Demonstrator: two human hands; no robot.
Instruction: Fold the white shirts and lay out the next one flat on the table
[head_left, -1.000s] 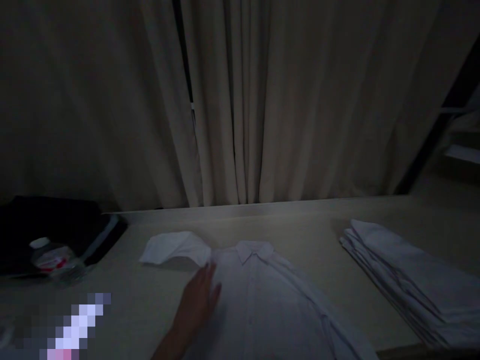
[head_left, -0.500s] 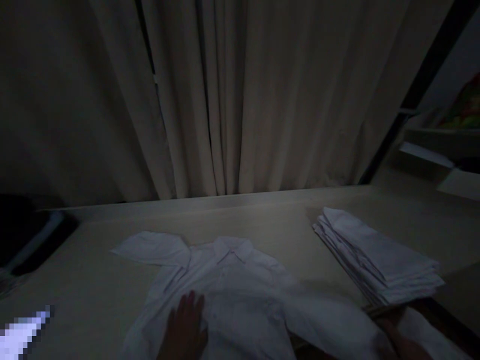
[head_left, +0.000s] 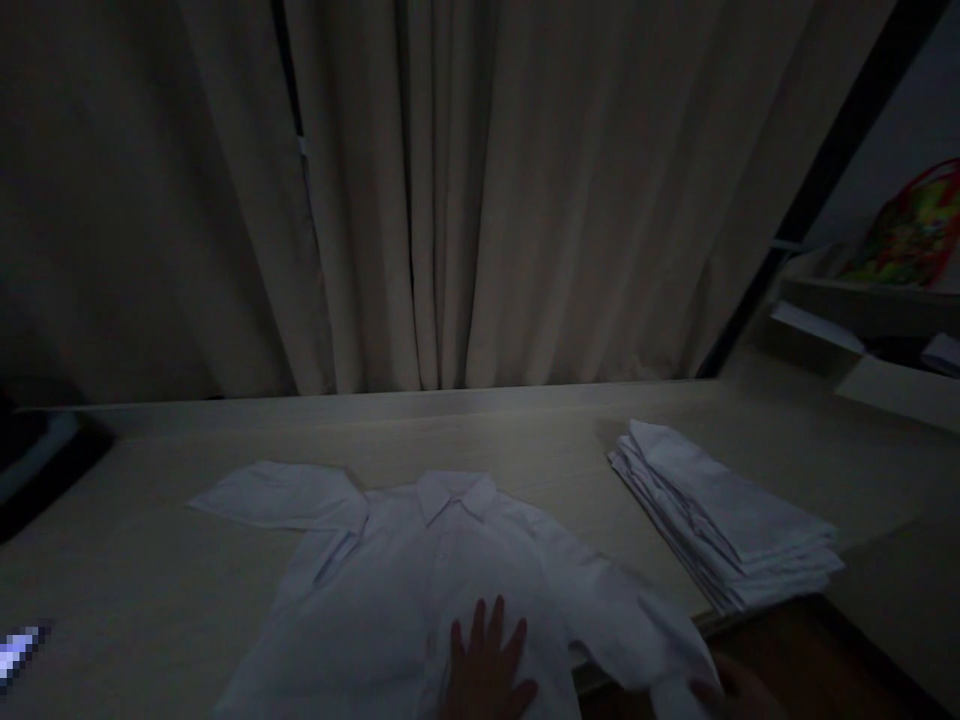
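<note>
Left hand (head_left: pixel 486 668) now flat and spread wide on the front of the white shirt (head_left: pixel 420 590), moved from the shirt's left side toward its middle and lower on the chest, palm down, pressing rather than gripping. Right hand (head_left: pixel 739 690) barely in view at the lower edge, at the end of the right sleeve (head_left: pixel 637 630); grip there too dark to tell. Shirt now spread face up on the pale bench (head_left: pixel 150 560), collar (head_left: pixel 454 492) toward the curtain (head_left: pixel 480 200), left sleeve laid out flat, so smoothing seems well along. Thin, soft, lightly creased cloth. Stack of folded white shirts (head_left: pixel 720 520) well apart to the right, neat and layered. Bench top matte, smooth, wood-grained
</note>
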